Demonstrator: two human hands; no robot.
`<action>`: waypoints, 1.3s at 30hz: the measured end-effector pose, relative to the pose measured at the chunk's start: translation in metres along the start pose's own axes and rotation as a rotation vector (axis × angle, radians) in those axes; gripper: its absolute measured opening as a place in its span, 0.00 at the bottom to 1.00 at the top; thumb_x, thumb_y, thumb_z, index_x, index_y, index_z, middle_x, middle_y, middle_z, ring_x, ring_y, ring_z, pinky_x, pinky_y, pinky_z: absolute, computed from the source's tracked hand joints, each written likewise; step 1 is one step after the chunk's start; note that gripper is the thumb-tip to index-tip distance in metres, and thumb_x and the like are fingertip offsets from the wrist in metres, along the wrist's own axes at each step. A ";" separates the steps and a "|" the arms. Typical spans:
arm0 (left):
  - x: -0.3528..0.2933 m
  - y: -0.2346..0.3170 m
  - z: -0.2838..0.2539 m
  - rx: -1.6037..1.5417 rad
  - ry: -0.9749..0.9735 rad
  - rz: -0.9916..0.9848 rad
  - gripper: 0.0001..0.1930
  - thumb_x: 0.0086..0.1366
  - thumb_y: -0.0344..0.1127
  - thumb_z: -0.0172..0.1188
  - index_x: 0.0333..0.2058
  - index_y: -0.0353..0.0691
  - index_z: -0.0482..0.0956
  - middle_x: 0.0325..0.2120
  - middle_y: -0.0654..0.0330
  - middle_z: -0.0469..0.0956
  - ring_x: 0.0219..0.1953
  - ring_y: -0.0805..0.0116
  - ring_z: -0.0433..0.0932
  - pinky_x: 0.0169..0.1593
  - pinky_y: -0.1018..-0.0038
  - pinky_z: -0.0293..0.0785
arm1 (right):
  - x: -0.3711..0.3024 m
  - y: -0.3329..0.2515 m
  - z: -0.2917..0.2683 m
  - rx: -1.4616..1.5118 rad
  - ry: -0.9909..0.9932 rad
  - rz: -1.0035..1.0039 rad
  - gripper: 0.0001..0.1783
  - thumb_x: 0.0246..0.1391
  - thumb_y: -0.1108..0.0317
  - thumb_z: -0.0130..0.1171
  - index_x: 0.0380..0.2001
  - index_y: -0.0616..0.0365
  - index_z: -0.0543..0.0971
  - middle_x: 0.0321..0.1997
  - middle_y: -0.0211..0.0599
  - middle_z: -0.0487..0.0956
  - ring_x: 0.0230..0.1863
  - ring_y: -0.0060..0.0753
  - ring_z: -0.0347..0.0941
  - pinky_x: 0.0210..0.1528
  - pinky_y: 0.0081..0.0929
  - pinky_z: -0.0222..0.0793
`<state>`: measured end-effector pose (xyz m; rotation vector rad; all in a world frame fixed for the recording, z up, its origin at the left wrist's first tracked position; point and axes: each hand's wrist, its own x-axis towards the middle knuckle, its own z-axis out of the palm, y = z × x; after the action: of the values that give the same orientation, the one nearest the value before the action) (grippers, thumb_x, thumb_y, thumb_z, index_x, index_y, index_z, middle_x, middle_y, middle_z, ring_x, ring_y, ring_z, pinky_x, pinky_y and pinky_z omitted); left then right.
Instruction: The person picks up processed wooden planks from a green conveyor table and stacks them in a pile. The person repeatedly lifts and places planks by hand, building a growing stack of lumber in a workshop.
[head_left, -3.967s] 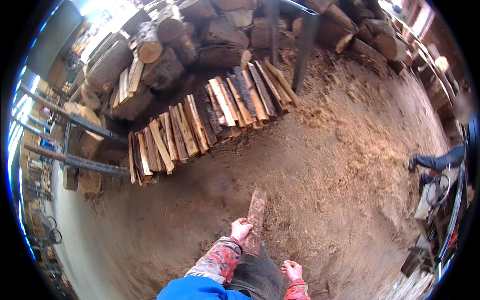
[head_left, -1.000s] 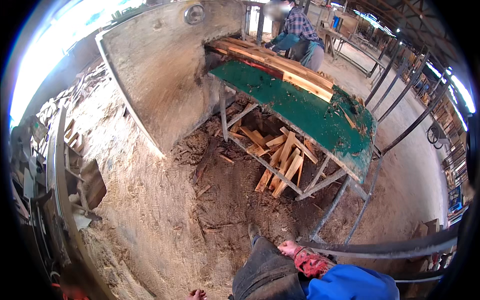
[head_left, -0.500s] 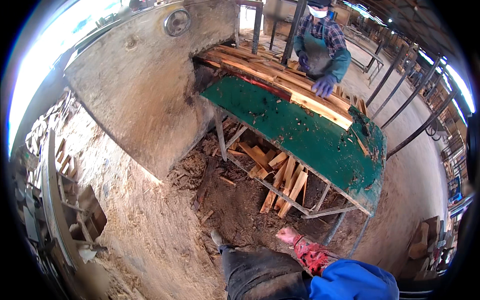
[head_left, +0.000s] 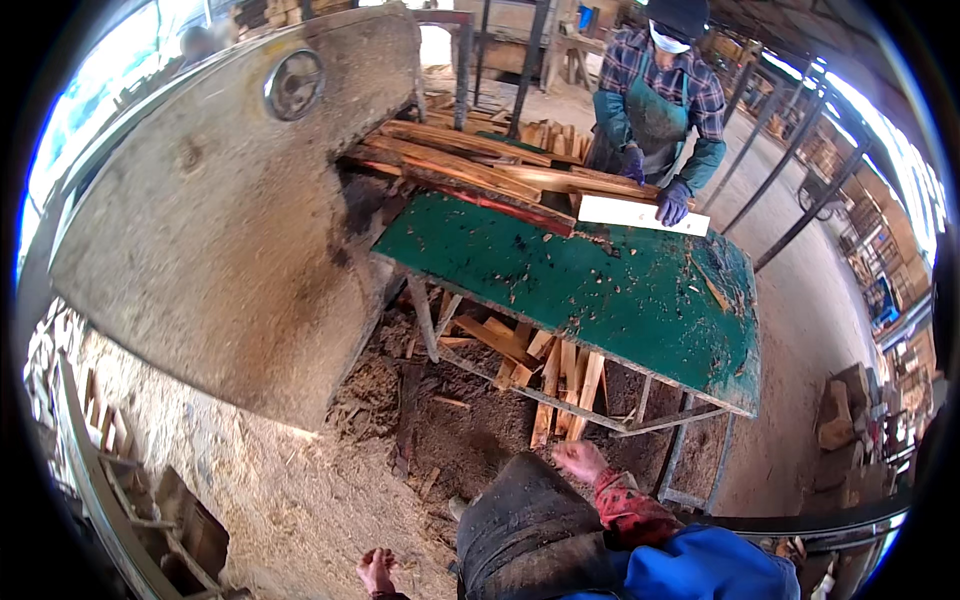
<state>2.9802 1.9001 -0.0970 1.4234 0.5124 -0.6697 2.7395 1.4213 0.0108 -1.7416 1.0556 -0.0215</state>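
My right hand (head_left: pixel 580 462), in a red patterned cuff below a blue sleeve, is held over the debris-covered ground near the green table's front legs. Its fingers are loosely curled, and nothing shows in them. Low in the picture, my left hand (head_left: pixel 377 573) hangs over the sawdust with bent fingers and no visible object. Wood offcuts (head_left: pixel 567 385) lean in a pile under the green-topped table (head_left: pixel 480 250), beyond my right hand. Across that table, a co-worker's gloved hand (head_left: pixel 674 203) rests on a pale board (head_left: pixel 625 212) beside several long planks (head_left: pixel 455 165).
A large dusty machine panel (head_left: pixel 220 220) with a metal handwheel (head_left: pixel 294 85) stands at the left. The co-worker (head_left: pixel 655 100) stands behind the table. Metal posts (head_left: pixel 815 205) line the right side. A rail (head_left: pixel 95 470) and scrap lie at lower left.
My left hand has come into view at the bottom. The view has shifted. The co-worker has bent lower, and a pale board now lies turned under the gloved hand.
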 end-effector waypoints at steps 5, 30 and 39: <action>0.034 0.050 0.071 0.049 -0.056 0.041 0.13 0.62 0.32 0.62 0.41 0.29 0.76 0.33 0.50 0.80 0.34 0.63 0.79 0.36 0.70 0.77 | 0.070 -0.090 -0.058 -0.195 0.398 -0.298 0.17 0.58 0.55 0.61 0.37 0.60 0.81 0.27 0.34 0.82 0.26 0.21 0.76 0.28 0.21 0.73; 0.079 0.230 0.457 0.396 -0.488 0.169 0.14 0.64 0.34 0.59 0.44 0.30 0.75 0.33 0.55 0.82 0.32 0.68 0.80 0.35 0.74 0.77 | 0.337 -0.230 -0.117 -0.642 0.267 -0.413 0.41 0.38 0.57 0.68 0.58 0.55 0.68 0.59 0.51 0.65 0.60 0.53 0.61 0.59 0.49 0.59; 0.124 0.302 0.554 0.269 -0.810 -0.011 0.17 0.68 0.42 0.56 0.47 0.32 0.73 0.38 0.51 0.80 0.36 0.65 0.81 0.38 0.70 0.80 | 0.233 -0.249 -0.042 -0.258 0.273 -0.259 0.40 0.38 0.59 0.68 0.58 0.55 0.68 0.54 0.49 0.68 0.55 0.54 0.65 0.57 0.46 0.66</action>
<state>3.2402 1.3422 0.0879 1.2557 -0.2163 -1.2716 3.0192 1.2522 0.1173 -2.1463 1.0547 -0.3053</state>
